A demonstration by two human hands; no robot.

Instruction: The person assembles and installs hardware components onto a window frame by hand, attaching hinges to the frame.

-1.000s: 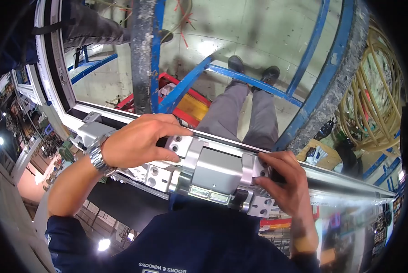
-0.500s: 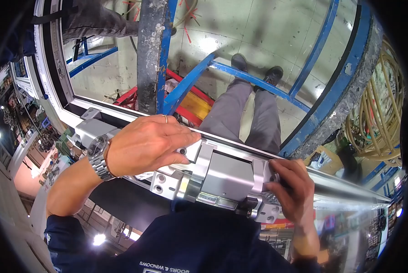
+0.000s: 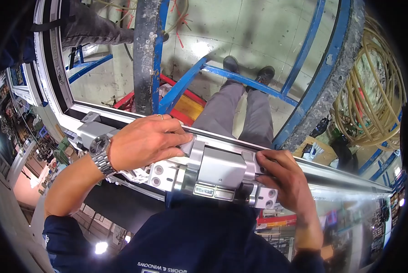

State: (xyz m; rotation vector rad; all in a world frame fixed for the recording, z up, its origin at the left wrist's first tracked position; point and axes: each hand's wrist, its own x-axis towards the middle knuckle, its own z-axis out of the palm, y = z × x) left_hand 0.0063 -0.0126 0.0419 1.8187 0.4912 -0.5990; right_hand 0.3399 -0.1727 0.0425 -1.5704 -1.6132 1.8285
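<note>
A silver metal hinge-like fitting [image 3: 217, 172] with several screw holes sits on the edge of a white window frame [image 3: 60, 98]. My left hand [image 3: 145, 141], with a wristwatch [image 3: 101, 154] on its wrist and a ring on one finger, grips the fitting's left end from above. My right hand [image 3: 286, 184] clasps the fitting's right end, fingers curled over it. The frame's glass below the fitting mirrors my dark blue shirt [image 3: 204, 241].
Through the frame I see my grey trouser legs and black shoes [image 3: 247, 73] on a blue metal stand [image 3: 240, 82] over a pale tiled floor. A grimy blue post [image 3: 147, 54] rises at centre. Coiled yellowish hose [image 3: 372, 91] hangs at right. Another person's legs [image 3: 94, 29] show top left.
Both hands stay on the fitting. The left hand's fingers have slid a little along its left end, and the right hand has closed further over the right end.
</note>
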